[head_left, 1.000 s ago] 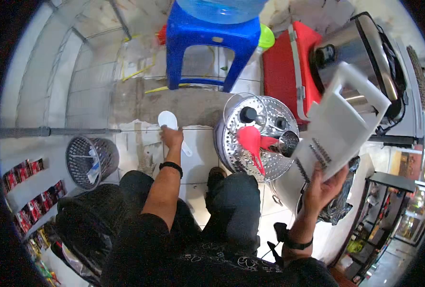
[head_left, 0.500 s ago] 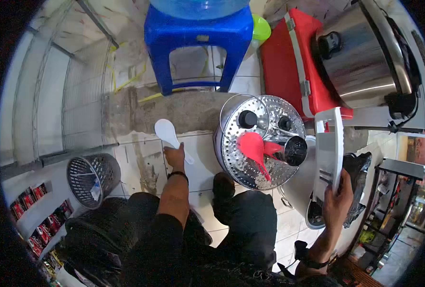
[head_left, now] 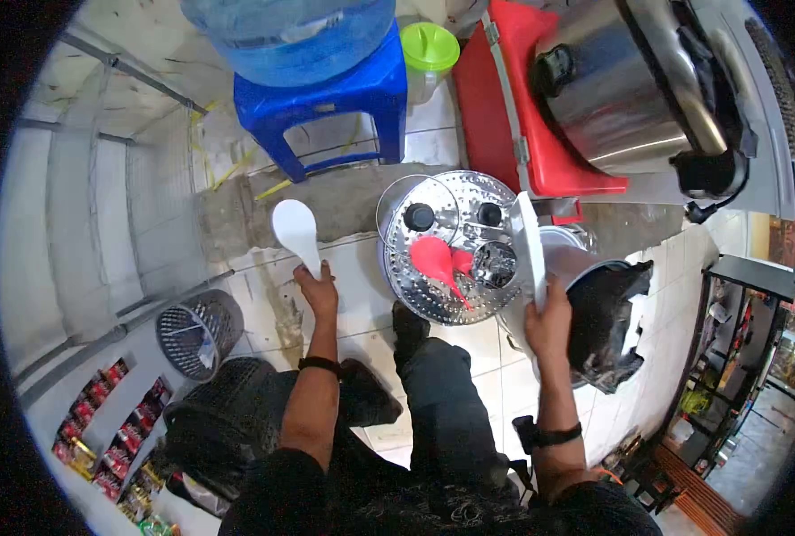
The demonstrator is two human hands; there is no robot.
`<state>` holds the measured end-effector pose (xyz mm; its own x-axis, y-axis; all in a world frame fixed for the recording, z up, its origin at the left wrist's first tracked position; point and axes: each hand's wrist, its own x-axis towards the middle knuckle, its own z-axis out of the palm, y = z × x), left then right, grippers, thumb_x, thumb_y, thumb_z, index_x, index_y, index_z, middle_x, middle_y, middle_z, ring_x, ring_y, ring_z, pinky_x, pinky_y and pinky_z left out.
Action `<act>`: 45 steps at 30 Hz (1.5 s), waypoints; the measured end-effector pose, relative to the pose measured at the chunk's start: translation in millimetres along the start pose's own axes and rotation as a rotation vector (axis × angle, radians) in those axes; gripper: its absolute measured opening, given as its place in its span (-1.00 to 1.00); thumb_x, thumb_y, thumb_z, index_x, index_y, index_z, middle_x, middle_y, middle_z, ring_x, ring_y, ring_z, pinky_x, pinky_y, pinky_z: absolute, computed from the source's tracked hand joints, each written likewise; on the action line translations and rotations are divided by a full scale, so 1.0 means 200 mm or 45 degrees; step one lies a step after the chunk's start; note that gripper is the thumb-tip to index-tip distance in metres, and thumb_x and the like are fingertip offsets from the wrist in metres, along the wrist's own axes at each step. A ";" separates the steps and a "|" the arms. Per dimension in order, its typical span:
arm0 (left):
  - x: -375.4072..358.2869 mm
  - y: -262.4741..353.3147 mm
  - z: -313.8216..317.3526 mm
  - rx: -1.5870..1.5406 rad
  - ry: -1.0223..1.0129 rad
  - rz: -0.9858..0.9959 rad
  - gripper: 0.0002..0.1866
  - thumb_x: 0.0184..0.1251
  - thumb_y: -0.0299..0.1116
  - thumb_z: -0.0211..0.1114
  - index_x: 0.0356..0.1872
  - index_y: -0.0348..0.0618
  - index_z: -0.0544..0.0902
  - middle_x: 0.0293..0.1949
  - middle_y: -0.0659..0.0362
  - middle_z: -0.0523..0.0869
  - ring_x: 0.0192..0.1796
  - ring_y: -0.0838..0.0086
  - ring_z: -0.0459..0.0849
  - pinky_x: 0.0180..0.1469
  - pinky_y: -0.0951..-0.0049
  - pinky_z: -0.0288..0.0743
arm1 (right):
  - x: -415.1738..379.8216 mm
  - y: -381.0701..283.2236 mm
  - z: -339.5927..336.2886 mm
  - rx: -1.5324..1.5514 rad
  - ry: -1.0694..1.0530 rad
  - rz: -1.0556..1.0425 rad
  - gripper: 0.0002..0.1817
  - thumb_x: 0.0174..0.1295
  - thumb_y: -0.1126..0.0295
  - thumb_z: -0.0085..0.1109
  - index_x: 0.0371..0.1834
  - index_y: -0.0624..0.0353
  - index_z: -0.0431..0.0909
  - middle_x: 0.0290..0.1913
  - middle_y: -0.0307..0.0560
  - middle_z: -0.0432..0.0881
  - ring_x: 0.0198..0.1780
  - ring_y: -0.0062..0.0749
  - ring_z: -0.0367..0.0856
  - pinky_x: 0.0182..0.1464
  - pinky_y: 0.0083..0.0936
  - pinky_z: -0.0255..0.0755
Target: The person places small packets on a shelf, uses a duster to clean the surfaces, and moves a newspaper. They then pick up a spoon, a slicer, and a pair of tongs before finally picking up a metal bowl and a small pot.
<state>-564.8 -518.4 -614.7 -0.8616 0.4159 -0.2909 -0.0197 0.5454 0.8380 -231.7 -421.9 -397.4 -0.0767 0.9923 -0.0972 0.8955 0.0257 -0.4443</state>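
My left hand (head_left: 317, 290) is closed round the handle of a white paddle spoon (head_left: 295, 230), which points up and away from me. My right hand (head_left: 549, 322) grips a white flat tray-like piece (head_left: 530, 247), seen nearly edge-on at the right rim of a perforated metal tray (head_left: 415, 290). On that metal tray lie a pink ladle (head_left: 433, 257), a metal cup (head_left: 494, 264), two black knobs or lids and a wire ring.
A blue stool (head_left: 321, 107) bears a big water bottle (head_left: 299, 36). Behind the metal tray stand a red cooler box (head_left: 487, 116) and a large steel cooker (head_left: 616, 98). A grey basket (head_left: 196, 335) is at left, a black-lined bin (head_left: 598, 322) at right.
The view has shifted, showing more of the bottle and bin. My right hand has brought the white piece closer to the metal tray, turned more edge-on. The white spoon stands more upright.
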 end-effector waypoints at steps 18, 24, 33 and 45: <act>-0.64 0.81 0.19 0.150 -0.885 0.097 -0.58 0.21 -0.58 0.16 0.05 -0.26 0.22 0.00 -0.10 0.57 0.06 0.25 0.55 0.10 0.40 0.34 | 0.06 -0.04 0.00 -0.048 -0.227 0.149 -0.75 0.02 0.58 -0.03 -0.19 0.20 0.35 -0.15 0.11 0.38 -0.14 0.13 0.44 -0.17 -0.06 0.38; -0.56 0.81 0.25 0.251 -1.125 -0.009 -0.55 0.17 -0.60 0.18 0.08 -0.27 0.25 0.09 -0.07 0.48 0.20 0.27 0.45 0.21 0.40 0.27 | 0.00 -0.02 0.04 -0.102 -0.111 0.102 -0.79 0.06 0.58 -0.06 -0.20 0.22 0.38 -0.17 0.09 0.39 -0.13 0.07 0.46 -0.17 -0.19 0.42; -0.63 0.78 0.31 0.065 -1.042 -0.109 -0.58 0.09 -0.74 0.13 0.01 -0.29 0.32 -0.16 0.01 0.61 -0.08 0.34 0.63 -0.02 0.40 0.47 | 0.01 0.01 0.13 -0.060 -0.131 0.104 -0.66 -0.01 0.62 0.03 -0.09 0.30 0.37 -0.08 0.18 0.38 -0.05 0.10 0.41 -0.02 -0.18 0.35; -0.56 0.57 0.33 0.084 -1.148 -0.219 -0.56 0.13 -0.69 0.13 0.07 -0.20 0.35 -0.19 0.08 0.63 -0.10 0.40 0.61 -0.02 0.44 0.47 | -0.06 0.12 0.31 0.187 -0.602 0.031 -0.38 -0.06 0.63 0.10 0.18 0.44 0.23 0.25 0.36 0.17 0.24 0.24 0.19 0.29 -0.13 0.13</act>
<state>-437.7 -454.6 -518.2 -0.1277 0.7199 -0.6822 -0.0579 0.6813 0.7297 -237.7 -440.0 -462.5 -0.2773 0.8281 -0.4873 0.8307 -0.0482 -0.5546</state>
